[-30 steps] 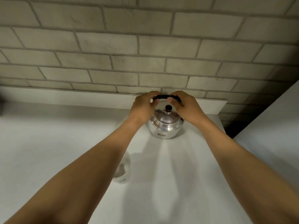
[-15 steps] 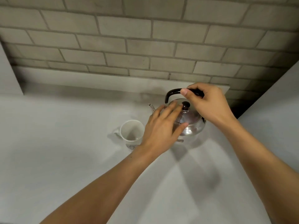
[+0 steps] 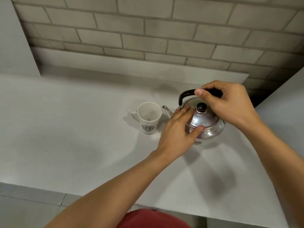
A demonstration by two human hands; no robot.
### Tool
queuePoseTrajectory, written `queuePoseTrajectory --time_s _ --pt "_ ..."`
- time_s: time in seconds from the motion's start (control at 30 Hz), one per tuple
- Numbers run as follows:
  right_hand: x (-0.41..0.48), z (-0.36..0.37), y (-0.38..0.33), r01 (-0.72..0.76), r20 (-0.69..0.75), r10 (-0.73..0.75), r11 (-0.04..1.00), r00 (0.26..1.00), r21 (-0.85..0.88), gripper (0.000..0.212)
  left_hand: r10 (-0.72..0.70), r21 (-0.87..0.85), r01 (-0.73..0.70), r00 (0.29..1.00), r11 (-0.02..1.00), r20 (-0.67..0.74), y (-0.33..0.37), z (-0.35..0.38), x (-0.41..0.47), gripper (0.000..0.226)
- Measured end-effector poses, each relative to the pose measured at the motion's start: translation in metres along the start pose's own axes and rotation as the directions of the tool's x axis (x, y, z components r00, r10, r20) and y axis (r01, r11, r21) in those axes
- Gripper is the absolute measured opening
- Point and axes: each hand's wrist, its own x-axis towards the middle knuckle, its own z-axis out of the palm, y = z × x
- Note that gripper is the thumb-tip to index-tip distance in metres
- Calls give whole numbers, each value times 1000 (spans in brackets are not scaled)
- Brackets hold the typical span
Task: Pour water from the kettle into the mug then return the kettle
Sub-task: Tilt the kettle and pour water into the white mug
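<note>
A shiny steel kettle (image 3: 207, 122) with a black handle and black lid knob sits on the white counter (image 3: 82, 137), its spout pointing left toward the mug. My right hand (image 3: 230, 104) is closed around the black handle on top. My left hand (image 3: 179, 129) lies flat against the kettle's left side and lid, fingers spread, thumb on the front of the body. A white mug (image 3: 148, 117) with a dark round logo stands upright just left of the spout, its handle to the left; inside it looks empty.
A grey brick wall (image 3: 148, 30) rises behind a low white ledge at the back of the counter. White panels stand at the far left and right. The counter's front edge runs below my forearms, with tiled floor beneath.
The kettle has come forward and to the right, beside the mug. My left hand let go of the handle and now rests on the kettle's side; my right hand keeps the handle.
</note>
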Motion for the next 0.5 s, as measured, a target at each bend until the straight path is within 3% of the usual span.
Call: queuePoseTrajectory --time_s 0.5 --pt "24 -3 -56 219 119 -201 962 972 -161 22 48 -127 -58 996 990 -77 -9 -6 3 68"
